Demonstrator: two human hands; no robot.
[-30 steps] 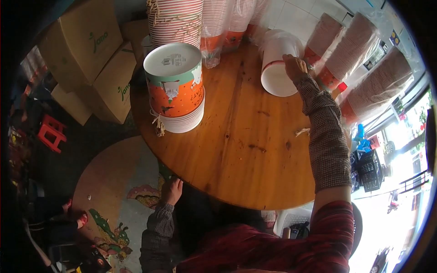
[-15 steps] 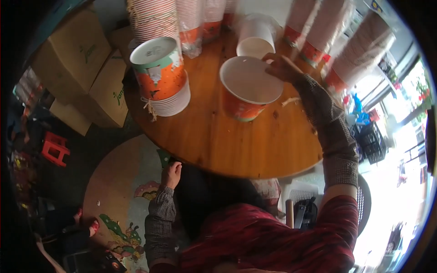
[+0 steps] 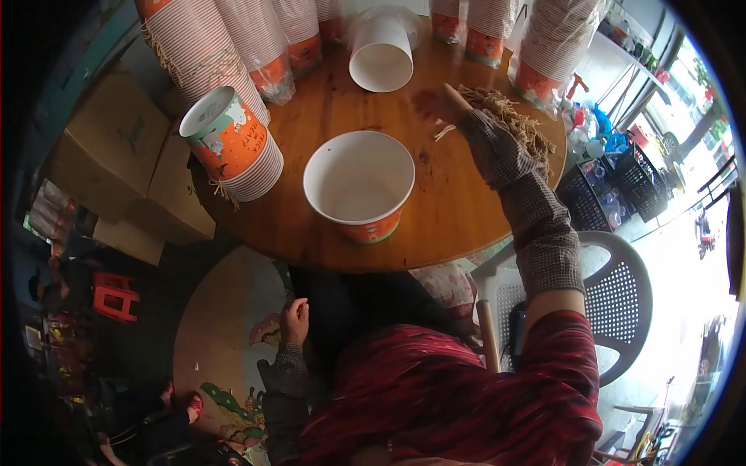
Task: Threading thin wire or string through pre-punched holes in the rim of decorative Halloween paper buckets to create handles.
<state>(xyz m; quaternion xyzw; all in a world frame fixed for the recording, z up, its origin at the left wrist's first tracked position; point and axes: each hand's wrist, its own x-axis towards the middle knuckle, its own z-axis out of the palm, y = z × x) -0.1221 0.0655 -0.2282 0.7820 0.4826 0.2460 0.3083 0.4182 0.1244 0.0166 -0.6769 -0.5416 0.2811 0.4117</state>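
Your right hand (image 3: 458, 109) is up over the round table (image 3: 451, 210), closed on a bundle of tan straw-like strands (image 3: 509, 116), and the open paper bucket (image 3: 359, 185) stands upright below-left of it, nearer you, while your left hand (image 3: 294, 320) hangs empty far below.

Table: a round wooden table (image 3: 458, 210), its brown top worn and stained.
Centre front: an upright paper bucket (image 3: 359, 186), white inside, orange print outside, near the table's near edge.
Left: a short stack of printed orange paper buckets (image 3: 233, 147), tilted, at the left edge.
Back: a white paper bucket (image 3: 381, 58) lying on its side, mouth toward the camera.
Back rim: tall sleeves of nested cups (image 3: 256, 39) in clear wrap, crowding the far edge.
Right: a heap of tan straw-like strands (image 3: 517, 120).
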